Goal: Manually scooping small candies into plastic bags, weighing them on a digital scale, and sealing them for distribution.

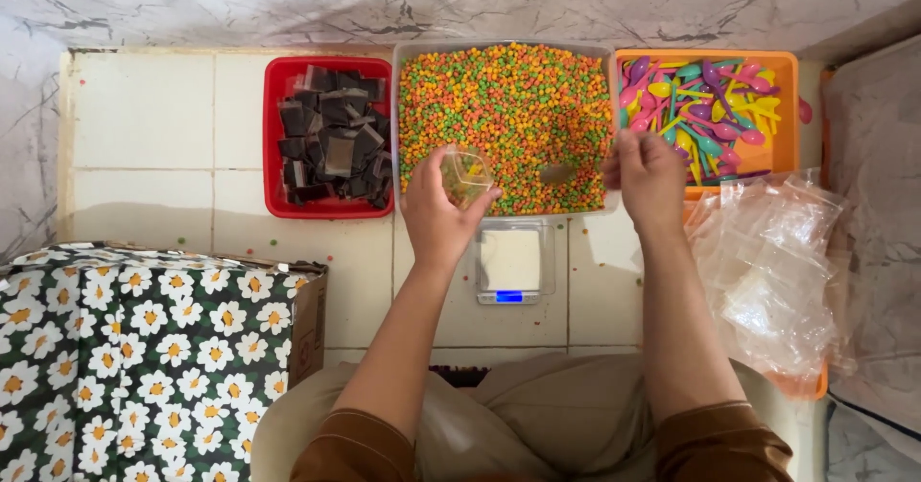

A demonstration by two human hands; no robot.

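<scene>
Two hands over colourful pellets (504, 108): left hand (436, 215) pinching small clear cup (466, 174), right hand (650, 177) closed on spoon (558, 171) pointing left toward cup.

Cream tiled floor (144, 137) w/ grey marble wall (288, 2), even light.
</scene>
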